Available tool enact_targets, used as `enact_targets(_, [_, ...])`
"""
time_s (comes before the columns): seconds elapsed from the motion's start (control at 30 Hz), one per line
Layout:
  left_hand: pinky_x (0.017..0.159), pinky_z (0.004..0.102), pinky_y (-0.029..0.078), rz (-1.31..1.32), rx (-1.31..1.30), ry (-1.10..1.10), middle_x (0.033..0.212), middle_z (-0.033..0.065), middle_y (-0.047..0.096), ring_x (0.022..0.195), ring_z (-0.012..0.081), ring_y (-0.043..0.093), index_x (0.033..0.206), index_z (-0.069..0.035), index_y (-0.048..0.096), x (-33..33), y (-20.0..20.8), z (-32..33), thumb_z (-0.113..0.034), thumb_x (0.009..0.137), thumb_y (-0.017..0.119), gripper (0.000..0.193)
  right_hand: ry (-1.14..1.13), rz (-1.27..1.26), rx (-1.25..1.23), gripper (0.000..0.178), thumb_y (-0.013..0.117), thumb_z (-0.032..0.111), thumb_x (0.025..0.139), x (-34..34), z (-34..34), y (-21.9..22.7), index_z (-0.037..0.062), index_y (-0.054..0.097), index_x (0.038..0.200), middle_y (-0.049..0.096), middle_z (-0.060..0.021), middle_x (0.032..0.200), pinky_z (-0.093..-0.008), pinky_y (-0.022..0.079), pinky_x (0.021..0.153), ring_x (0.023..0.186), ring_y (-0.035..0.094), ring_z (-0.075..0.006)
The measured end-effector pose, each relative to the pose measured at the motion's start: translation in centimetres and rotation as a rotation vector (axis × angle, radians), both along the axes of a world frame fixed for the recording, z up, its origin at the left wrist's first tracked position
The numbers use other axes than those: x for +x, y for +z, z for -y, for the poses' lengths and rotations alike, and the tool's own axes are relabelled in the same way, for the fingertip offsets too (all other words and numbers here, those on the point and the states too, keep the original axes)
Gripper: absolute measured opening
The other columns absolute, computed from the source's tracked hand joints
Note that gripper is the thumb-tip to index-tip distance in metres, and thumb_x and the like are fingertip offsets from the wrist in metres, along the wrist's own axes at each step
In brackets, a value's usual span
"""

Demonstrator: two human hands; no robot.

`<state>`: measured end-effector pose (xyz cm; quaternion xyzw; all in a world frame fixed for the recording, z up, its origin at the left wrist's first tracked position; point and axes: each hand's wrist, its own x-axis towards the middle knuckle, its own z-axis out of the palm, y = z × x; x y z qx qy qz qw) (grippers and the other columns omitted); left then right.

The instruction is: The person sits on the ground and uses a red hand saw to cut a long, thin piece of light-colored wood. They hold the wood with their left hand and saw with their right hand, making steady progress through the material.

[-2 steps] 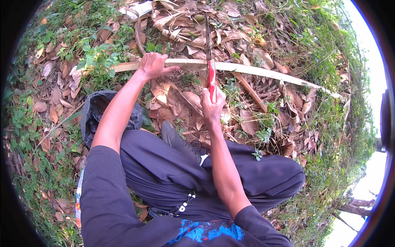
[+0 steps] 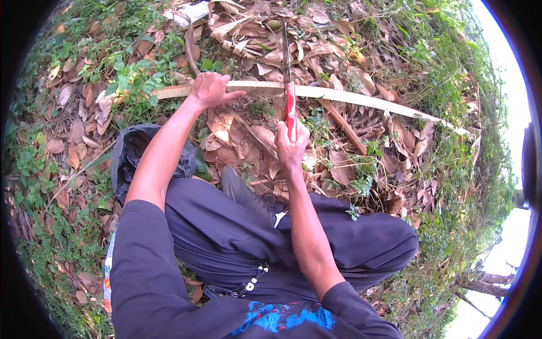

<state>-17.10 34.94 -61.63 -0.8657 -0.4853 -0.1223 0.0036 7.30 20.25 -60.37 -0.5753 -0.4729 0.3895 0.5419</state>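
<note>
1. Nearest you is one dark shirt (image 2: pixel 152 265) with a blue print; below its hem hangs one beaded cord (image 2: pixel 255 279) over your dark trousers (image 2: pixel 226 220).
2. One dark shoe (image 2: pixel 243 189) shows between your two bent legs.
3. One container: a black bag (image 2: pixel 127 150) stands beside your left knee, its mouth open upward. Your left forearm crosses it, and you cannot tell what it holds.
4. You have two hands in view. Your right hand (image 2: pixel 292 144) is wrapped round the red handle of one saw (image 2: pixel 287 72).
5. The saw points away from you, crossing over one long, pale wooden strip (image 2: pixel 339 96) that lies crosswise in front of you. You cannot tell whether its teeth bite.
6. Your left hand (image 2: pixel 210 90) sits on the strip left of the saw, thumb stretched aside; you cannot tell whether its fingers close underneath.
7. Beyond, one round green fruit (image 2: pixel 274 25) lies among dry leaves (image 2: pixel 243 28), near the blade's tip.
8. Against the earlier frame, hands, saw and strip show no clear change.
</note>
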Motion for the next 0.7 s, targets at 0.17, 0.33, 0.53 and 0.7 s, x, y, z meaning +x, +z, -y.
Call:
enact_targets(0.17, [0.059,0.0467,0.056,-0.050,-0.073,0.026,0.062,0.0176,0.065,0.062,0.0368,0.069,0.076,-0.002,0.068,0.4,0.5,0.1,-0.077,0.083,0.060,0.075,-0.038,-0.095,-0.049,0.019,0.061,0.005,0.092,-0.6,2.3,0.3,-0.0003,0.052,0.076,0.045,-0.0019,0.058,-0.0311,0.035,0.049,0.052,0.042,-0.0094])
enact_targets(0.33, [0.061,0.0473,0.057,-0.078,-0.077,0.060,0.064,0.0186,0.067,0.064,0.0361,0.070,0.076,-0.003,0.069,-0.1,0.5,0.3,-0.078,0.083,0.059,0.076,0.016,-0.019,-0.041,0.015,0.062,0.005,0.092,-0.7,9.6,1.3,0.0005,0.054,0.080,0.044,-0.0017,0.056,-0.0311,0.033,0.046,0.048,0.041,-0.0094])
enact_targets(0.53, [0.060,0.0474,0.057,-0.027,-0.031,0.037,0.062,0.0197,0.066,0.062,0.0355,0.070,0.073,-0.002,0.068,0.1,0.3,0.0,-0.078,0.083,0.059,0.078,0.048,-0.075,-0.096,0.011,0.057,0.006,0.093,-0.4,11.5,3.0,0.0014,0.056,0.083,0.047,0.0035,0.058,-0.0262,0.034,0.048,0.052,0.042,-0.0053])
enact_targets(0.7, [0.060,0.0476,0.057,-0.016,-0.046,0.067,0.062,0.0204,0.066,0.062,0.0359,0.070,0.071,-0.001,0.067,0.2,0.1,-0.1,-0.080,0.081,0.059,0.080,0.054,-0.033,-0.021,0.015,0.058,0.005,0.091,-0.5,11.4,3.0,0.0007,0.053,0.078,0.046,0.0001,0.055,-0.0290,0.038,0.048,0.049,0.043,-0.0074])
